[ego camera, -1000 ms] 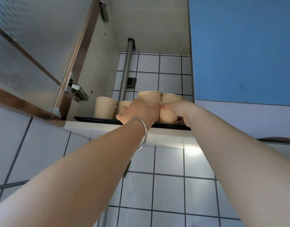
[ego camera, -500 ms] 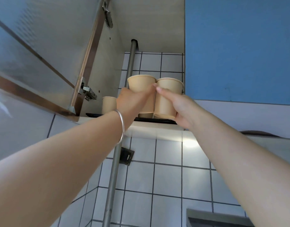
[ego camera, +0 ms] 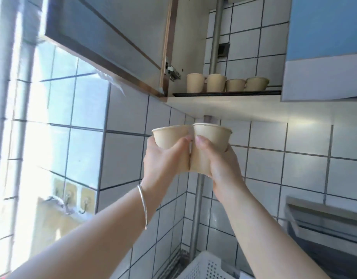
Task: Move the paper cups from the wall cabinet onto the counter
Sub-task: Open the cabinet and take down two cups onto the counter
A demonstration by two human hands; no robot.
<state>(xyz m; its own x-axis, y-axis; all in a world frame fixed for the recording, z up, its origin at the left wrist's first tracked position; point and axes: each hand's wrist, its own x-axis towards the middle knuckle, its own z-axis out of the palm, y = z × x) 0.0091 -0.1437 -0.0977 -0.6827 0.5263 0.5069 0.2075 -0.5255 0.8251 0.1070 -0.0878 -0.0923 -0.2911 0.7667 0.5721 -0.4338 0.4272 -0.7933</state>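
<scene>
Two paper cups (ego camera: 191, 143), side by side and touching, lifted clear of the wall cabinet (ego camera: 224, 105) since a second ago; left hand (ego camera: 165, 160) and right hand (ego camera: 220, 164) fingers wrapped around one each. Four cups (ego camera: 226, 83) above the fingers, counter unseen.

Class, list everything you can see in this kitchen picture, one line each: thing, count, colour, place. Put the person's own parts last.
held paper cups: 2, beige, side by side below the cabinet
shelf cups: 4, beige, in a row in the open cabinet
tray: 1, black, under the shelf cups
cabinet door: 1, frosted grey, swung open at left
pipe: 1, grey, vertical in the corner
basket: 1, white, bottom edge
bracelet: 1, silver, left wrist
left hand: holds the left cup
right hand: holds the right cup
</scene>
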